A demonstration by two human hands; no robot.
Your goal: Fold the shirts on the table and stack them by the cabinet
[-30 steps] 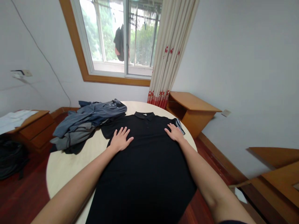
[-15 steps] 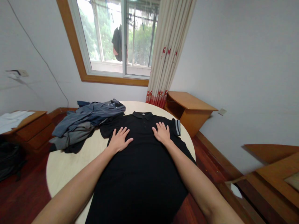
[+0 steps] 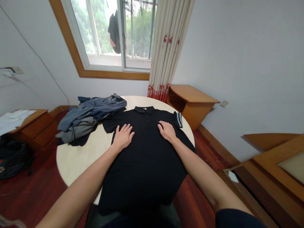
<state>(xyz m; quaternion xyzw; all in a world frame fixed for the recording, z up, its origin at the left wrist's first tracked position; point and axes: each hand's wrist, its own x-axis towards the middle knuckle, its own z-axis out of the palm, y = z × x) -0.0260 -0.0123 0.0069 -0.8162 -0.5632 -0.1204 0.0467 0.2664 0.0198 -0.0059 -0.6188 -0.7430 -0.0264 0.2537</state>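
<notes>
A black polo shirt (image 3: 144, 155) lies spread face up on a round pale table (image 3: 78, 155), collar toward the window, its hem hanging over the near edge. My left hand (image 3: 123, 136) rests flat on the shirt's chest at the left, fingers stretched out. On the right side of the chest my right hand (image 3: 167, 130) also lies flat with fingers open, just inside the sleeve with the grey striped cuff (image 3: 179, 119). Neither hand holds anything.
A heap of grey and blue clothes (image 3: 91, 115) sits at the table's far left. A wooden side cabinet (image 3: 192, 103) stands beyond the table on the right, another cabinet (image 3: 30, 125) at left, a dark bag (image 3: 13, 158) on the floor, wooden furniture (image 3: 280, 167) at right.
My right hand slid from the right sleeve inward onto the chest. The left hand stayed almost in place. The view pulled back, showing the shirt's hem over the table edge.
</notes>
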